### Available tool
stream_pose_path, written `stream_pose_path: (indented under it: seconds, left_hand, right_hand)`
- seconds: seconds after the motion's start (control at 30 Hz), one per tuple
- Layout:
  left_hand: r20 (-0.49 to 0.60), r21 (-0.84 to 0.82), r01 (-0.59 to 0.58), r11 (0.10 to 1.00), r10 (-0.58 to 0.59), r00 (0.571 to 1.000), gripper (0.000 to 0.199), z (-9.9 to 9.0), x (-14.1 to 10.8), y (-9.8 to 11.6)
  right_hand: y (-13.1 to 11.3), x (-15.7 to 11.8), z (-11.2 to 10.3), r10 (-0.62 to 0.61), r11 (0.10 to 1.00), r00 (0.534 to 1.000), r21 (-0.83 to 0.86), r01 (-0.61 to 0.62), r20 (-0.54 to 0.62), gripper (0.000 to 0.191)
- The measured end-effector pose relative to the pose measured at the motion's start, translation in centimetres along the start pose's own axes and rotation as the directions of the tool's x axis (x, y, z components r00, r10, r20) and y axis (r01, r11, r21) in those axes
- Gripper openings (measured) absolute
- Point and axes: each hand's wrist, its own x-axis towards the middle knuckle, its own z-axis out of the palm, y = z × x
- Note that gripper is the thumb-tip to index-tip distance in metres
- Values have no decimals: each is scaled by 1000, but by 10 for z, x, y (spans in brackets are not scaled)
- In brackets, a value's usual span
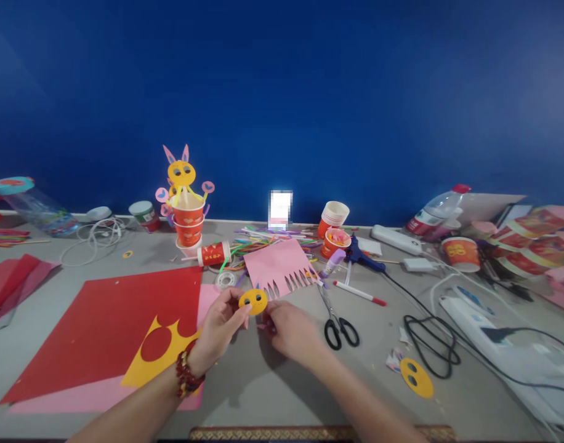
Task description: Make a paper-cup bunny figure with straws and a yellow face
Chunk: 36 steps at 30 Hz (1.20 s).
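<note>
The left hand point(221, 327) grasps a yellow paper face point(253, 302) between thumb and fingers, holding it above the grey counter point(263, 400). The right hand point(294, 330) is just beside the face, its fingers bent in close to the lower edge; whether they grip anything cannot be told. A beaded bracelet point(184, 376) circles the left wrist. Left of the left hand lie a red sheet point(116, 320) and a yellow sheet with a round hole point(135, 372), both over pink paper point(79, 397). Beyond the two hands are a pink sheet with a fringed edge point(277, 264) and a white tape roll point(225, 280). To the right of the right hand, black-handled scissors point(336, 325) lie near a red-capped marker point(359, 293); farther right is a second yellow face point(417, 378). Well beyond the left hand, a long-eared figure point(181, 173) tops stacked red cups point(188, 232).
</note>
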Motion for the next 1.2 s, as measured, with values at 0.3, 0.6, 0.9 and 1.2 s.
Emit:
stream_pose_path:
  seconds: [0.3, 0.6, 0.9, 1.2]
  left_hand:
    - [18, 31, 9, 999, -10, 1000, 27, -1, 0, -3]
    - [28, 22, 18, 1000, -18, 999, 26, 0, -1, -1]
    - [147, 67, 122, 990, -131, 980, 34, 9, -8, 5]
    - [298, 112, 191, 975, -216, 930, 33, 16, -12, -6]
  right_hand:
    - [4, -3, -3, -46, 997, 999, 56, 46, -3, 17]
    - [19, -7, 1, -64, 969, 997, 237, 72, -39, 19]
    - [62, 12, -19, 114, 710, 984, 704, 15, -135, 19]
    - [44, 20, -40, 36, 463, 999, 886, -13, -4, 34]
